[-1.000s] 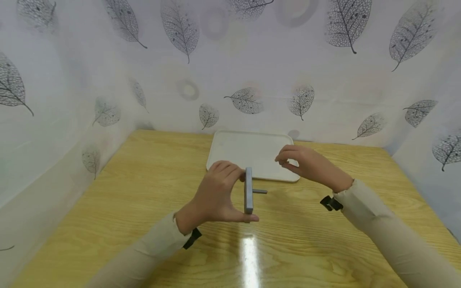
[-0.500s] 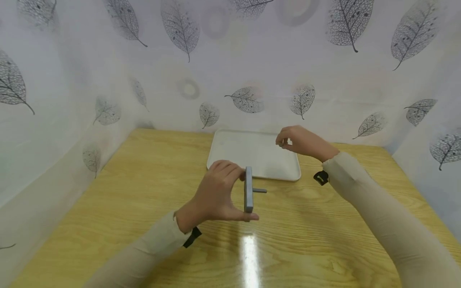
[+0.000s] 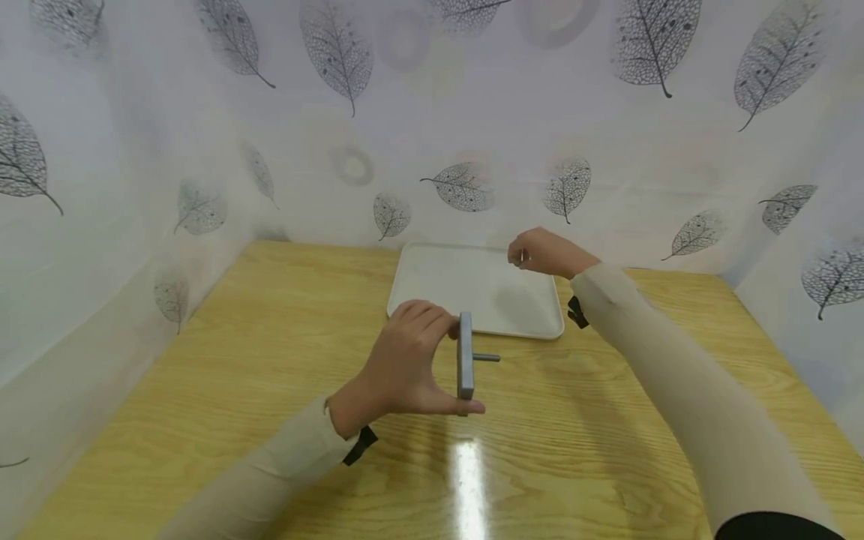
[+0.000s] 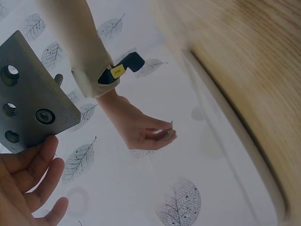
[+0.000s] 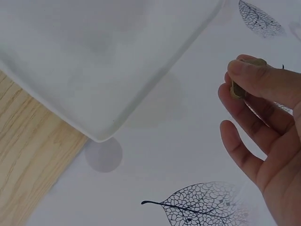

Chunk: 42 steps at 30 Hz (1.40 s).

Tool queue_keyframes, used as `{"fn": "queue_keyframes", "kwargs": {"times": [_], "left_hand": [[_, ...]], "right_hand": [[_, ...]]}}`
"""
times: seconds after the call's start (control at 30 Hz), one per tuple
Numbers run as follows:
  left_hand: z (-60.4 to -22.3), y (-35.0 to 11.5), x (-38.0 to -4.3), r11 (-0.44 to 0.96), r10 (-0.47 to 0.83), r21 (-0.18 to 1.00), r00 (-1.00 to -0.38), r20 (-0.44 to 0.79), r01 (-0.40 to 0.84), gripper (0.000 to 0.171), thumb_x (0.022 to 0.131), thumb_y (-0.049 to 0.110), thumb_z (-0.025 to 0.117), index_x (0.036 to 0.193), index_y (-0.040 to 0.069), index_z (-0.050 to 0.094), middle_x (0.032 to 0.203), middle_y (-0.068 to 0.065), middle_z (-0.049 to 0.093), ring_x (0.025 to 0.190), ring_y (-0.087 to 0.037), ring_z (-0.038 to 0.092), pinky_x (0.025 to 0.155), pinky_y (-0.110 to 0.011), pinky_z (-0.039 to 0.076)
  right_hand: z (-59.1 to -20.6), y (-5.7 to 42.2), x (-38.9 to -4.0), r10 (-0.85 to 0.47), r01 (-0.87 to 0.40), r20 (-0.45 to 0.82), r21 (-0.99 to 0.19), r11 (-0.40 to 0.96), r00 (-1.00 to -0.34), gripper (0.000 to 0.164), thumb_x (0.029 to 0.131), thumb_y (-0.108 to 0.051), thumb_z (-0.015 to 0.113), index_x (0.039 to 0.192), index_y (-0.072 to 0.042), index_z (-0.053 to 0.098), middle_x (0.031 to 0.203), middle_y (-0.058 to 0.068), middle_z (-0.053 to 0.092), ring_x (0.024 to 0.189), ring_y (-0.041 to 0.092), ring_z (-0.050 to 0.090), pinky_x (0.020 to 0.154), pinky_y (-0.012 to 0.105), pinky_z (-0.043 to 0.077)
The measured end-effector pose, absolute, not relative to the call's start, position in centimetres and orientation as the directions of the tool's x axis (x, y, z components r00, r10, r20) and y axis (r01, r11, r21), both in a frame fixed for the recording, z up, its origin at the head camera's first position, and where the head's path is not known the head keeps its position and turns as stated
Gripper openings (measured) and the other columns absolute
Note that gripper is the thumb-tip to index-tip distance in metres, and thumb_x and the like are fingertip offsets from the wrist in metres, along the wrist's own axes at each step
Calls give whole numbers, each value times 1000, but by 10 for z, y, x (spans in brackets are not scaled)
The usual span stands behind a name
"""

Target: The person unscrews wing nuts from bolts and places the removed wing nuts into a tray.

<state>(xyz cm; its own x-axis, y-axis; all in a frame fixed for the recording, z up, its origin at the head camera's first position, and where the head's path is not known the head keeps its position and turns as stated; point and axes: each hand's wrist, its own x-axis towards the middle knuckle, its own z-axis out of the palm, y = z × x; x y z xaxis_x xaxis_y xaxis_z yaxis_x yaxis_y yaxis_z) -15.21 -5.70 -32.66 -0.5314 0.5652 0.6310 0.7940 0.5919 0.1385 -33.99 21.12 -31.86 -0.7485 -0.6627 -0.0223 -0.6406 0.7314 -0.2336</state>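
Note:
My left hand (image 3: 405, 367) holds a grey metal plate (image 3: 465, 360) upright above the table, thumb below and fingers at the top edge. A thin metal pin (image 3: 487, 358) sticks out of the plate's right side. In the left wrist view the plate (image 4: 33, 101) shows several round holes, one filled by a socket-head screw (image 4: 45, 116). My right hand (image 3: 550, 253) is over the far right part of the white tray. Between its thumb and fingertips it pinches a small brass-coloured piece (image 5: 239, 90), whose exact kind is partly hidden by the fingers.
The white rectangular tray (image 3: 445, 277) lies at the back of the wood-grain table (image 3: 304, 300), near a leaf-patterned cloth wall (image 3: 290, 150). Nothing is seen on the visible part of the tray. The cloth also closes off both sides.
My right hand has moved forward and slightly left, from the tray's right front to above its far right part. The left hand and the metal plate stay nearly still.

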Motion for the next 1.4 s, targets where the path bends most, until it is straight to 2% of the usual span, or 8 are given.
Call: {"fn": "queue_keyframes", "kwargs": {"times": [0.5, 0.7, 0.9, 1.17, 1.4], "left_hand": [[-328, -59, -155, 600, 561, 144, -542, 625, 787, 75, 45, 70, 77, 90, 13, 62, 84, 5, 61, 86, -13, 56, 89, -33, 44], [-328, -58, -154, 602, 564, 143, -545, 621, 785, 75, 45, 70, 77, 91, 13, 62, 84, 5, 61, 86, -13, 56, 89, -33, 44], [-328, -57, -154, 603, 565, 139, -544, 620, 785, 75, 45, 70, 77, 92, 13, 62, 84, 5, 62, 86, -12, 56, 89, -33, 44], [-329, -57, -155, 595, 568, 141, -539, 622, 791, 75, 45, 69, 77, 92, 13, 63, 85, 5, 62, 86, -12, 56, 89, -33, 44], [-332, -56, -156, 601, 565, 139, -541, 622, 787, 76, 45, 70, 77, 92, 13, 62, 85, 5, 62, 87, -12, 56, 90, -33, 44]], "right_hand": [[-344, 214, -364, -589, -571, -161, -146, 808, -792, 14, 85, 3, 60, 96, 0, 69, 97, 14, 68, 89, 27, 63, 78, 39, 52], [-354, 216, -368, -554, -540, -167, -121, 833, -816, 14, 86, 2, 59, 95, -3, 69, 96, 12, 68, 86, 25, 62, 73, 40, 52], [-364, 214, -369, -553, -543, -145, -104, 833, -821, 14, 86, 5, 57, 90, -2, 69, 94, 15, 69, 83, 26, 64, 73, 39, 53], [-369, 215, -369, -502, -489, -166, -115, 864, -848, 14, 89, 2, 57, 97, 1, 68, 98, 18, 68, 86, 28, 63, 76, 41, 52], [-374, 217, -373, -524, -507, -172, -134, 851, -834, 14, 87, -1, 60, 100, -2, 67, 97, 16, 67, 86, 26, 62, 75, 39, 52]]}}
